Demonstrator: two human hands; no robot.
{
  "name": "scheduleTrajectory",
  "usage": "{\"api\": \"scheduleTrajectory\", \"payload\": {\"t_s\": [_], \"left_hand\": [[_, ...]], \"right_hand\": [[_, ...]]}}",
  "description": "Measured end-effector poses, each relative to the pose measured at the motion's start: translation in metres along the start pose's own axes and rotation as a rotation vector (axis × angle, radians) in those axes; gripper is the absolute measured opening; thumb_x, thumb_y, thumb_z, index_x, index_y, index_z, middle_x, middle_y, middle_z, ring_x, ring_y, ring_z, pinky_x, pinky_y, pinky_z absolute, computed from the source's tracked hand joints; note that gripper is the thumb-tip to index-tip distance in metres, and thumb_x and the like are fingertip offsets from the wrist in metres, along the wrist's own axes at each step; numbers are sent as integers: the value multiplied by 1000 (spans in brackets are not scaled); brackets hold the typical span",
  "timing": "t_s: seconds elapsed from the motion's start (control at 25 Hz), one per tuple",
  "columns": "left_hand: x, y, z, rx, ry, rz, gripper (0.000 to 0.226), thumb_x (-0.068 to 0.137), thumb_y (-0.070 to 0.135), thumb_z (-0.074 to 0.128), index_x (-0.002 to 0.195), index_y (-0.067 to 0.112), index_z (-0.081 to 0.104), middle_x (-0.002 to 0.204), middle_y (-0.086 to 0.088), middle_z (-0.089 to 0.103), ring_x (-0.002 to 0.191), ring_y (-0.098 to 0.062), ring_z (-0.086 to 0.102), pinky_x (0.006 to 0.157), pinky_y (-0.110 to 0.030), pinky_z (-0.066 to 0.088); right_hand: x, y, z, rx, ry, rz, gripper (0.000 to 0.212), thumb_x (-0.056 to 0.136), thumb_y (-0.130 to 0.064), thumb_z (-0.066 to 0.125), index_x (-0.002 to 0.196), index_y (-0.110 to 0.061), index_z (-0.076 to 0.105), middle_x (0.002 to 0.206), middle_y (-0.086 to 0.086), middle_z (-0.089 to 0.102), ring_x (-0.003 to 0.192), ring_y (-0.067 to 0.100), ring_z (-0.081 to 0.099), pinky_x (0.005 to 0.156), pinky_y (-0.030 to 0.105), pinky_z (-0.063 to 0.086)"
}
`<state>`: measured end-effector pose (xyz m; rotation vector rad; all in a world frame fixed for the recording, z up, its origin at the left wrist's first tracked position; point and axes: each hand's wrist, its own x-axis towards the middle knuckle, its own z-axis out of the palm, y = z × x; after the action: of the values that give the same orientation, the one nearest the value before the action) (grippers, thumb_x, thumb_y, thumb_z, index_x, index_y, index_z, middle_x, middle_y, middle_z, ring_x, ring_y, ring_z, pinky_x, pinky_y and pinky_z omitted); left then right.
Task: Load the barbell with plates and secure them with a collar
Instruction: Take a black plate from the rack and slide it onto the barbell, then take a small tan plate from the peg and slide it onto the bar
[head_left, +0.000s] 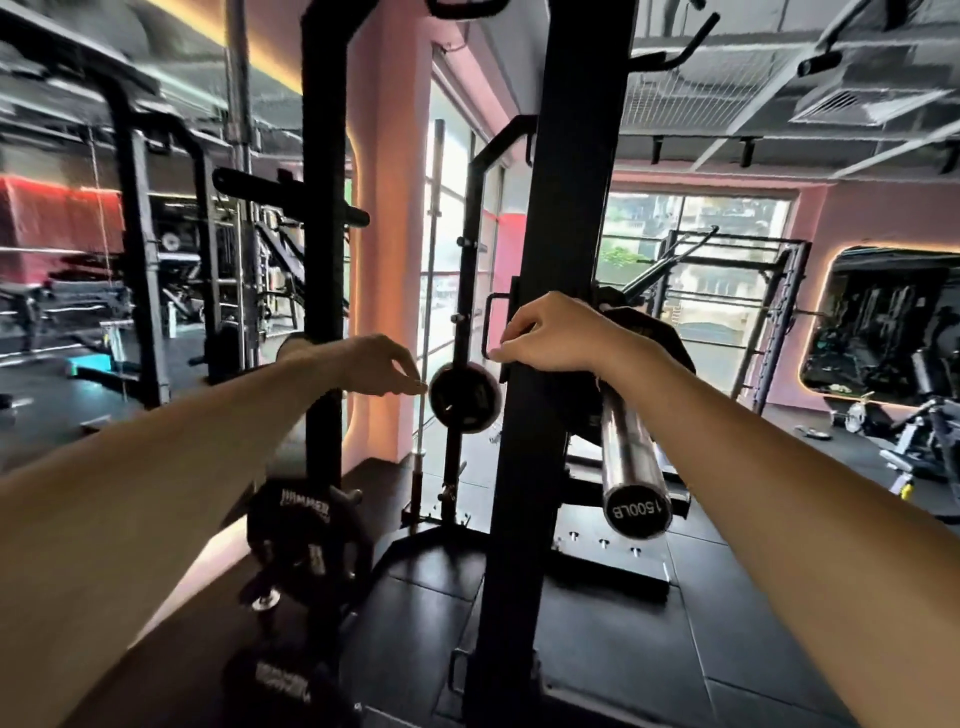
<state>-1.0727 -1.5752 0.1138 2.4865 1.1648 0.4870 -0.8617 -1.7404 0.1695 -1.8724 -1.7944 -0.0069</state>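
Observation:
The barbell's chrome sleeve (626, 447) points toward me right of centre, with a black end cap marked 1500LB. A large black plate (667, 343) sits on the sleeve behind my right wrist. A small black plate (465, 397) hangs on a peg of the far post. My left hand (374, 364) reaches out with its fingers curled down, the tips just left of that small plate's rim. My right hand (550, 332) hovers in front of the rack's black upright (540, 467), fingers loosely curled. Neither hand visibly holds anything. No collar is visible.
Black plates (306, 535) hang on storage pegs low on the left upright, with another plate (283, 686) below them. More racks and benches fill the left side, and machines stand at the right by a mirror. The floor is black rubber.

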Motion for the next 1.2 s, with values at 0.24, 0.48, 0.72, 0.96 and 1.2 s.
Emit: {"api": "scheduleTrajectory", "payload": {"t_s": [0.24, 0.48, 0.72, 0.96, 1.2], "left_hand": [[-63, -107, -48, 103, 18, 19, 18, 90, 47, 73, 97, 31, 74, 117, -4, 70, 94, -14, 69, 73, -15, 49], [-110, -240, -98, 215, -78, -75, 34, 92, 49, 69, 114, 23, 73, 107, 1, 68, 86, -8, 60, 66, -15, 43], [-89, -309, -108, 114, -85, -40, 19, 90, 47, 72, 101, 32, 73, 92, 13, 67, 75, 2, 59, 60, -15, 44], [-21, -343, -108, -17, -39, -52, 16, 90, 41, 73, 101, 30, 70, 102, -9, 73, 86, -20, 68, 76, -35, 54], [83, -380, -132, -79, 108, -128, 17, 99, 26, 63, 113, 19, 69, 112, -16, 72, 87, -25, 71, 62, -27, 49]], "right_hand": [[29, -96, 90, 26, -85, -7, 22, 85, -43, 79, 96, -24, 77, 107, -5, 63, 98, 16, 60, 72, 25, 47], [64, -179, 202, 110, -129, 2, 25, 83, -43, 81, 95, -22, 79, 113, 1, 72, 101, 20, 66, 80, 26, 49], [99, -201, 252, 161, -151, 89, 27, 84, -43, 80, 101, -23, 81, 114, 1, 73, 105, 17, 65, 83, 23, 45], [168, -174, 283, 193, -147, 164, 20, 83, -41, 82, 96, -26, 79, 95, -1, 69, 74, 12, 64, 59, 21, 47], [277, -146, 306, 195, -98, 146, 20, 81, -38, 83, 93, -22, 79, 91, 3, 73, 67, 12, 63, 57, 21, 55]]}}
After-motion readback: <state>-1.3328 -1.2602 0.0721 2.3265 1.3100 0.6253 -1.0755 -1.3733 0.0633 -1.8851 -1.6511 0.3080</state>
